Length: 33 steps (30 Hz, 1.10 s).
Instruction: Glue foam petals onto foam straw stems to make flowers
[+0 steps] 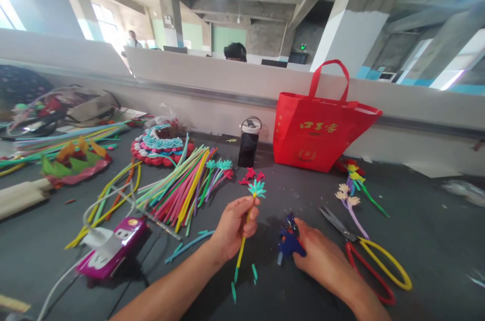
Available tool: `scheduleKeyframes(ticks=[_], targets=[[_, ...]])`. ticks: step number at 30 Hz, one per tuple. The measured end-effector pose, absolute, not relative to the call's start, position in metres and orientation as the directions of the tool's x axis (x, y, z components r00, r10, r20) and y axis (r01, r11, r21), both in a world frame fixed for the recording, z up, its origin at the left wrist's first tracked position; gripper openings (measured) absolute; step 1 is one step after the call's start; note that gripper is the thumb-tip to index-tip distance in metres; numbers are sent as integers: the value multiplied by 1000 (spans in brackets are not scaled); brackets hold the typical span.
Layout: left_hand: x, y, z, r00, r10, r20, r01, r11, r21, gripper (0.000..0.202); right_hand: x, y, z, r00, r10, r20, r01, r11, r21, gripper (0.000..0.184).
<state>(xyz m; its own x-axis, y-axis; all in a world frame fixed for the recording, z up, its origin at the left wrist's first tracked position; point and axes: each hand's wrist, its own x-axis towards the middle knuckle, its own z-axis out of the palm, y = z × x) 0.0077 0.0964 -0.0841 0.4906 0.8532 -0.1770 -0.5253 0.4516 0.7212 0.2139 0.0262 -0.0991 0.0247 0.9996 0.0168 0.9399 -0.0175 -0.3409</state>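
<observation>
My left hand [238, 225] pinches the yellow pipe-cleaner stem of a flower. The flower's head [257, 189] is turquoise with pointed petals, and the stem's lower tip is green. To the right, my right hand [322, 255] is closed on a dark blue tool [291, 242] that looks like a hot glue gun; part of it is hidden by the fingers. Short turquoise offcuts [254, 272] lie below the stem. Small red petal pieces [250, 175] sit just beyond the flower. Scissors [350, 237] with red and yellow handles lie half open beside my right hand.
Left of centre lies a pile of coloured pipe cleaners [182, 184], with finished turquoise flowers [223, 165]. A purple power strip [117, 247] with a white cable is nearer. Behind stand a black bottle [248, 146] and a red bag [322, 129]. More flowers [354, 199] lie right.
</observation>
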Motion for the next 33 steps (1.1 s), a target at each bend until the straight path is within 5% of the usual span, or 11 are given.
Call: scheduleKeyframes(ticks=[3,6,9,11,14,20,33], targets=[[9,96,-86,495,851,-175,-521,452,724,21,223,18,-102,115,993,30,807,-76,-585,65],[10,95,-88,501,850,-161,-524,446,725,21,239,3,-98,138,989,-51,340,-96,-935,53],[12,94,-89,489,858,-155,-522,430,736,22,243,-6,-88,117,992,-45,-113,-32,-993,32],[13,93,-89,477,864,-159,-514,421,747,23,233,-5,-83,104,995,-1,-203,20,-979,22],[14,92,-89,457,872,-175,-497,414,763,24,207,3,-83,97,994,47,-123,59,-991,23],[16,92,-90,459,865,-202,-440,419,794,23,178,4,-95,203,956,212,233,163,-959,57],[23,82,-94,496,845,-201,-325,395,860,25,193,-2,-102,203,909,364,252,311,-917,64]])
